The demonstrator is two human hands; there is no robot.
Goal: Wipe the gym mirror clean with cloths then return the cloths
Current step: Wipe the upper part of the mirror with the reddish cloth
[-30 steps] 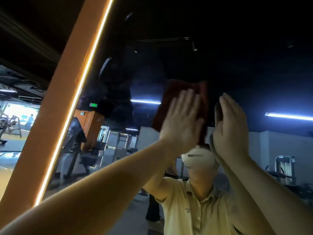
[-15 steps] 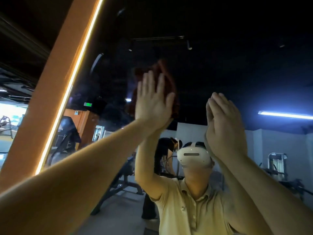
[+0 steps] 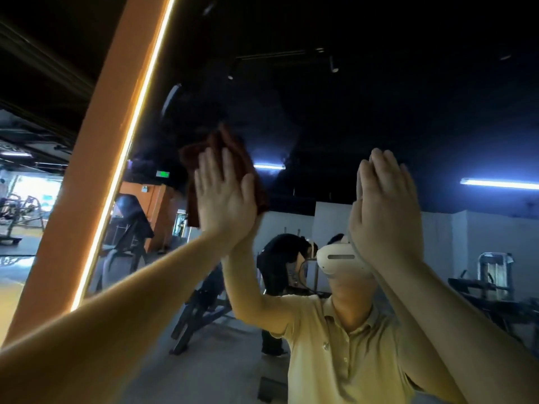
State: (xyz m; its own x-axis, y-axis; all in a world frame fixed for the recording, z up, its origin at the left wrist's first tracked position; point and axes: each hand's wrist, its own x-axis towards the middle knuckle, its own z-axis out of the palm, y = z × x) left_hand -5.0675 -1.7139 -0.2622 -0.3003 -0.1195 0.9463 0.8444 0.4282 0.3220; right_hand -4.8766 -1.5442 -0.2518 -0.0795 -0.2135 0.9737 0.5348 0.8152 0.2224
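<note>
**Both palms flat on mirror, cloth under left**

We have the left hand (image 3: 224, 199) up on the mirror (image 3: 320, 118), fingers straight and together, palm pressing the cloth (image 3: 223, 138) flat to the glass. No curl, no pinch, just a flat press.

The cloth is dark red and bunched. It sticks out above the fingertips and runs down the outer side of the hand to about wrist level, with a strip showing on the thumb side too. It sits in the left part of the glass, near the orange frame (image 3: 87, 182) and its light strip (image 3: 128, 147), touching neither.

The right hand (image 3: 385, 205) is at about the same height, well apart from the cloth. Its fingers are straight and closed up, palm toward the glass, gripping nothing we can see. We can't tell whether a second cloth is under it, since the hand covers that spot.

In the reflection we see a yellow shirt (image 3: 335, 354) and a white headset (image 3: 338, 258), the headset just below the right hand and partly covered by it. Behind them are gym machines (image 3: 201, 310) and tube lights (image 3: 495, 183) on a dark ceiling.
</note>
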